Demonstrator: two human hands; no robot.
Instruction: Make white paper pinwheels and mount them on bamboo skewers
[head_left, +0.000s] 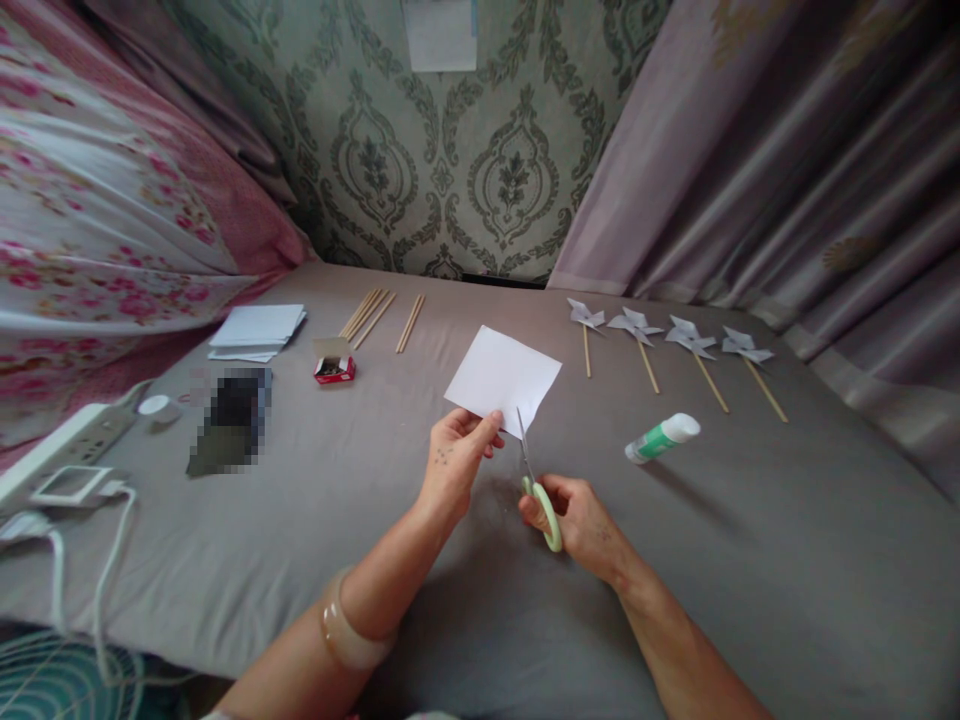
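Observation:
My left hand (459,455) pinches the near edge of a white square sheet of paper (504,375) between thumb and fingers, holding it above the grey cloth. My right hand (577,520) grips a pair of scissors (551,520) by its pale green handles. The scissor blades point up and away, and they meet the paper at its near corner, to the right of my left thumb. How far the blades cut into the paper is too small to tell.
Several paper pinwheels (691,340) on sticks lie at the back right, with a green-and-white glue stick (664,438) standing nearer. Wooden sticks (367,312), a small red box (334,372), stacked paper (259,330), a blurred dark object (232,420) and a power strip (64,450) are on the left.

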